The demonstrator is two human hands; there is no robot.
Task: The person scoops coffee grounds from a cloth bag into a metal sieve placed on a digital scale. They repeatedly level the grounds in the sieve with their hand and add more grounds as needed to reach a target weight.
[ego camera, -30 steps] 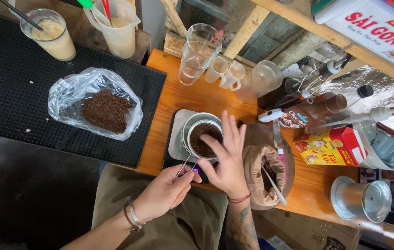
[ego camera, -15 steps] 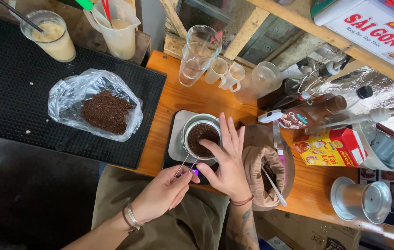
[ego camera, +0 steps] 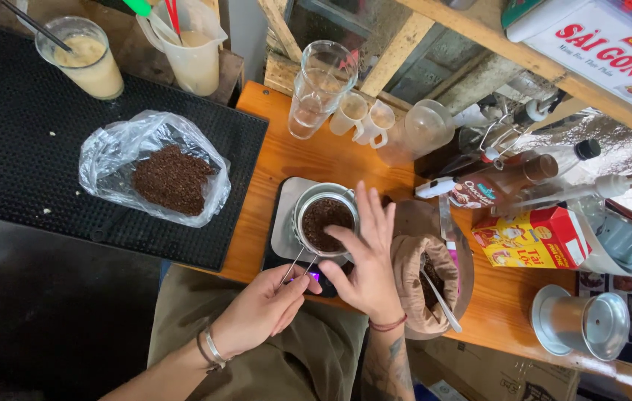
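Pinching a strainer handle [ego camera: 295,265], left hand [ego camera: 260,312] grip clamped, right hand [ego camera: 364,263] (fingers spread apart) over coffee grounds [ego camera: 323,219], scale [ego camera: 284,230] beneath

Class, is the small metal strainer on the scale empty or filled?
Filled: dark coffee grounds cover the inside of the strainer, sitting on the scale.

Shiny metal strainer [ego camera: 323,223] on glossy wooden counter [ego camera: 297,160]; crinkled clear plastic bag [ego camera: 156,167] on matt rubber mat [ego camera: 26,148].

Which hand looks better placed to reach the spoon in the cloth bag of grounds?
Probably the right hand: it hovers over the round metal strainer of coffee grounds, right beside the brown cloth bag holding the metal spoon. The left hand is pinching the strainer's thin wire handle.
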